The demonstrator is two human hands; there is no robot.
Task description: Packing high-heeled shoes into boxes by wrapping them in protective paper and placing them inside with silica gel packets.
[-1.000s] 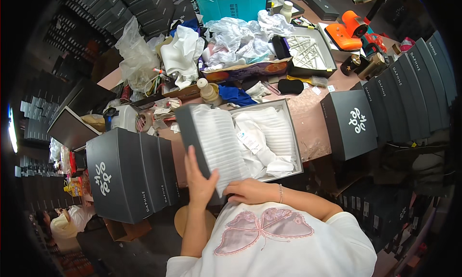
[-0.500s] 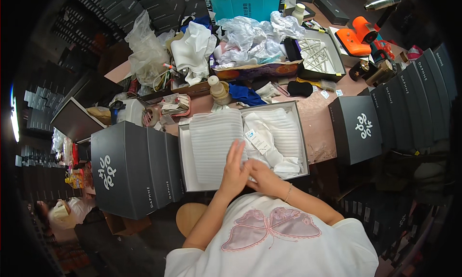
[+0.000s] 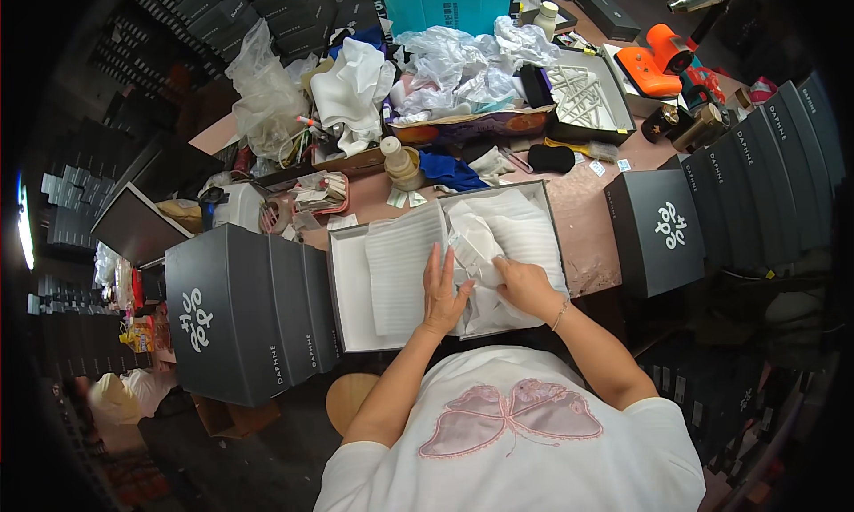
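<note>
Pressing ribbed foam sheet (image 3: 398, 267), crinkled tissue (image 3: 476, 245) flat.

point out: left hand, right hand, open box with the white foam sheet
left hand (image 3: 440, 291): head view, back of the hand.
right hand (image 3: 527, 286): head view, back of the hand.
open box (image 3: 349, 290): head view, bare white floor near its left wall.

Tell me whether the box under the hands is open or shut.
Open. The grey box has no lid on; white foam sheet and crumpled paper show inside, with left hand and right hand on them.
</note>
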